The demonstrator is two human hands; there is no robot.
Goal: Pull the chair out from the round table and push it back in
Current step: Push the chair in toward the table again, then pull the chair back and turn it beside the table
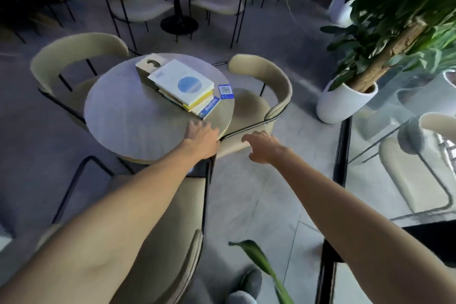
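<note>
A round grey table (pixel 128 126) stands in the middle of the view. A beige curved-back chair (pixel 269 81) with a black frame is tucked in at its right side. My left hand (pixel 201 137) lies flat with fingers spread on the table's near right edge, right beside the chair's near arm. My right hand (pixel 264 147) hovers open just over that near arm end, fingers curled downward, holding nothing. A second beige chair (pixel 170 224) stands under my left forearm at the table's near side.
A stack of books (pixel 183 86) and a small blue card (pixel 226 91) lie on the table. A third chair (pixel 74 57) is at the far left. A white planter with a tree (pixel 343 101) stands right of the chair; a glass wall with black frame (pixel 341 153) runs alongside.
</note>
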